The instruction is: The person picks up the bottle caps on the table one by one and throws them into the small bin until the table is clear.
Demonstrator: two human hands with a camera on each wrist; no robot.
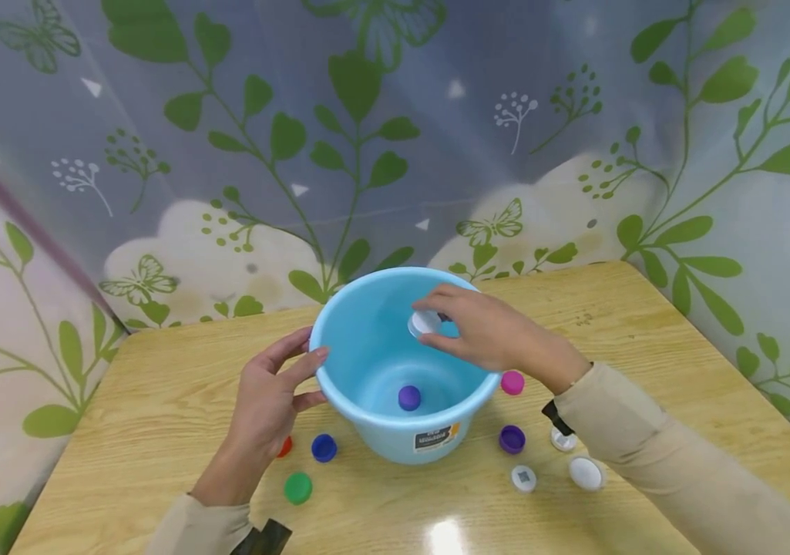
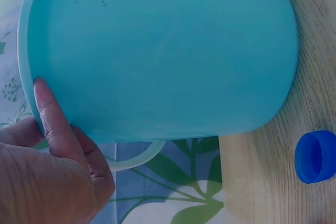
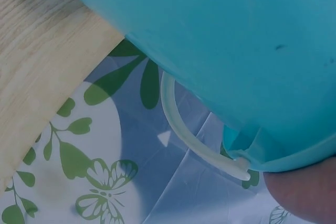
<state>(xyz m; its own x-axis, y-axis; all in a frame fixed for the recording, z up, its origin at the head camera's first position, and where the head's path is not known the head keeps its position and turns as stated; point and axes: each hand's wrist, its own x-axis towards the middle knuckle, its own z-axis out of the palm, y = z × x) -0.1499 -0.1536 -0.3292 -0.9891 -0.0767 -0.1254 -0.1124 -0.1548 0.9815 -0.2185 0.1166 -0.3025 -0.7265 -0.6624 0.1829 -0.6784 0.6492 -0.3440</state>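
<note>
A light blue bucket [image 1: 360,339] stands on the wooden table, with a purple bottle cap [image 1: 409,398] lying on its bottom. My left hand [image 1: 263,401] grips the bucket's left rim, thumb on the near side; the left wrist view shows fingers [image 2: 55,121] against the outer wall. Over the right side of the bucket's mouth, my right hand [image 1: 485,327] pinches a white cap [image 1: 425,322] between thumb and fingers. In the right wrist view only part of that hand [image 3: 307,192] shows past the rim, and the cap is hidden by the wall.
Left of the bucket lie a blue cap [image 1: 324,448], a green cap [image 1: 298,488] and a red cap [image 1: 285,446] partly behind my wrist. On the right are a pink cap [image 1: 512,382], another purple cap [image 1: 512,439] and several white caps [image 1: 586,472]. A pale handle [image 3: 184,135] hangs behind the bucket.
</note>
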